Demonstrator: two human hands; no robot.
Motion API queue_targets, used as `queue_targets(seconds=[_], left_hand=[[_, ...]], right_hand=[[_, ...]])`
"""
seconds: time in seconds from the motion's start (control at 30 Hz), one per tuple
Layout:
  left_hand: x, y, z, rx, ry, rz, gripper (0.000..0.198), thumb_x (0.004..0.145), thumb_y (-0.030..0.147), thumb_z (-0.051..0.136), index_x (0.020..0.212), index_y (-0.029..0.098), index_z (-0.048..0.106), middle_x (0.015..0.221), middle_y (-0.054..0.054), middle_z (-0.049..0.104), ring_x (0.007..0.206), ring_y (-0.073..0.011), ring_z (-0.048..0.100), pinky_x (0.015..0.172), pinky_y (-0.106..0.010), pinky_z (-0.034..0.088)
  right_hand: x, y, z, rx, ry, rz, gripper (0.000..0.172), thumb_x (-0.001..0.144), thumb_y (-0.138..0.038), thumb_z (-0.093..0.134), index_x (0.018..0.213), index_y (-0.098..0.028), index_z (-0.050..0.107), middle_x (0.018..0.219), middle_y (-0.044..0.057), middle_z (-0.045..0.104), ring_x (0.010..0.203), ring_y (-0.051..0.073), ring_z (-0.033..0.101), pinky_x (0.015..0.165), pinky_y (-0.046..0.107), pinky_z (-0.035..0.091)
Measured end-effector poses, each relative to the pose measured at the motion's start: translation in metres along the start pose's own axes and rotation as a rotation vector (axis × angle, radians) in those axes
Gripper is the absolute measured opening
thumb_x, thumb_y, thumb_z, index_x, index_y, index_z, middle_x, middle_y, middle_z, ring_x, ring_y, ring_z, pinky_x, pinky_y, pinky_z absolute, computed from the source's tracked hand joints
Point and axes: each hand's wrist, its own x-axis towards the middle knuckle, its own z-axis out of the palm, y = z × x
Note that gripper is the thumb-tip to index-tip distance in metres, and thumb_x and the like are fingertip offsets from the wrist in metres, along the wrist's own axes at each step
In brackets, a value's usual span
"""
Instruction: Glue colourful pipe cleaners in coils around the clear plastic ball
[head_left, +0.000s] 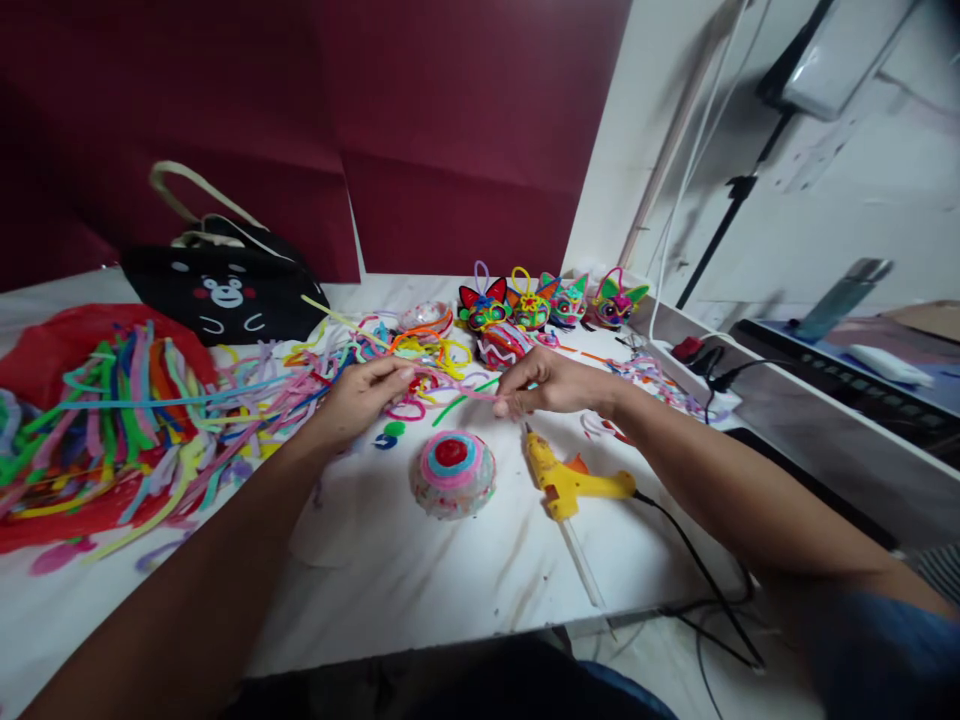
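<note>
My left hand [365, 393] and my right hand [541, 384] both pinch the ends of a pink pipe cleaner [456, 384], stretched between them just above the white table [420, 580]. Below the hands sits a half-dome [453, 473] wrapped in pink, blue and red rings. A yellow glue gun [564, 480] lies right of the dome, its black cord running off the table's front right. Small coiled green and blue pieces [388, 434] lie near my left hand.
A big heap of coloured pipe cleaners [120, 420] lies on red sheeting at the left. A black bear-face tote bag [221, 285] stands behind it. Several finished colourful cat-head figures [551, 302] line the back. A shelf with cables and a bottle [840, 297] is at the right.
</note>
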Motion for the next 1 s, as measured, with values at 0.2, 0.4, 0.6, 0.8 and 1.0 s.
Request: queue_targets(seconds=[0.2, 0.4, 0.6, 0.8, 1.0], left_hand=[[-0.004, 0.009, 0.001, 0.191, -0.191, 0.021, 0.027, 0.078, 0.044, 0.073, 0.087, 0.020, 0.082, 0.087, -0.006, 0.079, 0.075, -0.0194, 0.068, 0.066, -0.027, 0.053], [-0.005, 0.009, 0.009, 0.300, -0.295, 0.080, 0.025, 0.078, 0.040, 0.069, 0.082, 0.018, 0.081, 0.073, -0.003, 0.076, 0.067, -0.0171, 0.065, 0.062, -0.024, 0.048], [-0.006, 0.001, 0.011, 0.354, -0.265, 0.101, 0.027, 0.082, 0.040, 0.065, 0.085, 0.017, 0.079, 0.069, -0.003, 0.074, 0.061, -0.0156, 0.062, 0.054, -0.023, 0.044], [-0.007, -0.010, 0.008, 0.381, -0.217, 0.065, 0.037, 0.088, 0.037, 0.058, 0.107, 0.015, 0.081, 0.089, -0.008, 0.082, 0.073, -0.0197, 0.073, 0.066, -0.027, 0.057], [-0.008, -0.020, 0.008, 0.511, -0.139, 0.019, 0.023, 0.088, 0.024, 0.066, 0.099, 0.015, 0.084, 0.070, -0.004, 0.077, 0.064, -0.0178, 0.068, 0.061, -0.027, 0.052]], right_hand=[[-0.035, 0.014, -0.010, -0.163, 0.053, 0.107, 0.035, 0.082, -0.035, 0.066, 0.055, -0.015, 0.058, 0.054, -0.004, 0.046, 0.054, 0.010, 0.040, 0.055, 0.025, 0.031], [-0.054, 0.019, -0.011, -0.254, 0.143, 0.223, 0.039, 0.083, -0.039, 0.060, 0.052, -0.017, 0.052, 0.052, -0.004, 0.039, 0.055, 0.010, 0.036, 0.056, 0.026, 0.027], [-0.046, 0.031, -0.009, -0.337, 0.268, 0.303, 0.036, 0.080, -0.040, 0.059, 0.052, -0.018, 0.053, 0.053, -0.003, 0.040, 0.056, 0.011, 0.035, 0.057, 0.027, 0.027], [-0.035, 0.040, -0.005, -0.425, 0.408, 0.314, 0.043, 0.085, -0.049, 0.053, 0.054, -0.019, 0.050, 0.053, -0.003, 0.037, 0.056, 0.012, 0.032, 0.057, 0.029, 0.026], [-0.024, 0.044, -0.002, -0.435, 0.432, 0.288, 0.046, 0.086, -0.052, 0.050, 0.053, -0.020, 0.044, 0.052, -0.003, 0.035, 0.054, 0.012, 0.030, 0.057, 0.029, 0.026]])
